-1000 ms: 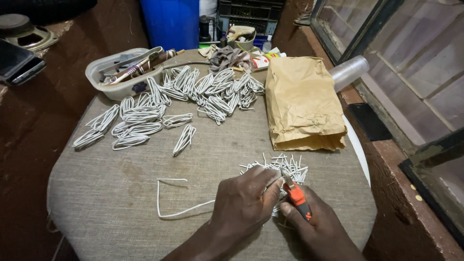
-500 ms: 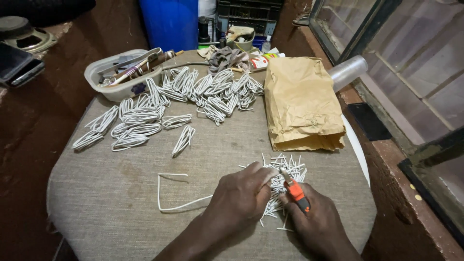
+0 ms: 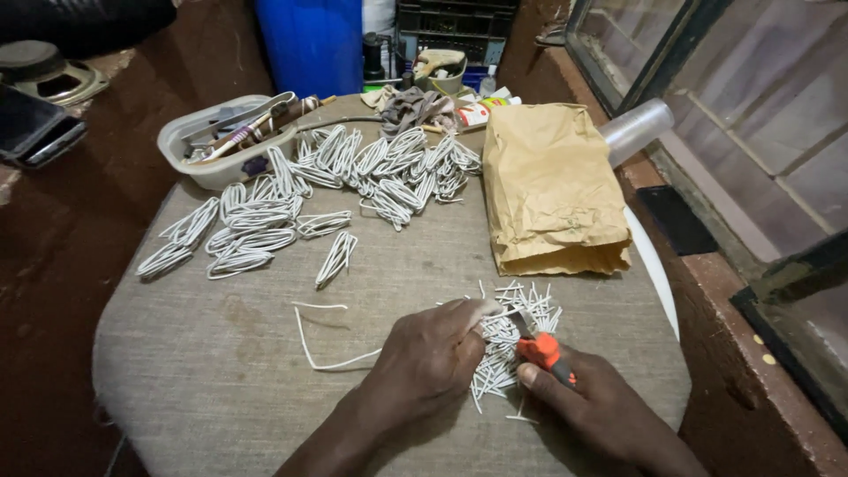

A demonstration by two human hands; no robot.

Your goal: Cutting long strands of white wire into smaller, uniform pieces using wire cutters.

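My left hand [image 3: 427, 364] pinches one end of a long white wire [image 3: 329, 360] that trails left across the grey cloth-covered table [image 3: 221, 397]. My right hand [image 3: 594, 408] grips an orange-handled cutting tool [image 3: 542, 350], its jaws at the wire's end beside my left fingertips. Under both hands lies a pile of short white wire pieces [image 3: 512, 336].
Several folded white wire bundles [image 3: 291, 190] lie across the far half. A crumpled brown paper bag [image 3: 548, 190] lies at the right. A white plastic tub [image 3: 221, 141] of tools stands far left, a blue container [image 3: 309, 44] behind, and a clear plastic cup [image 3: 634, 129] far right.
Both hands have shifted slightly right and forward over the pile of short pieces; the long wire has been drawn along with my left hand.
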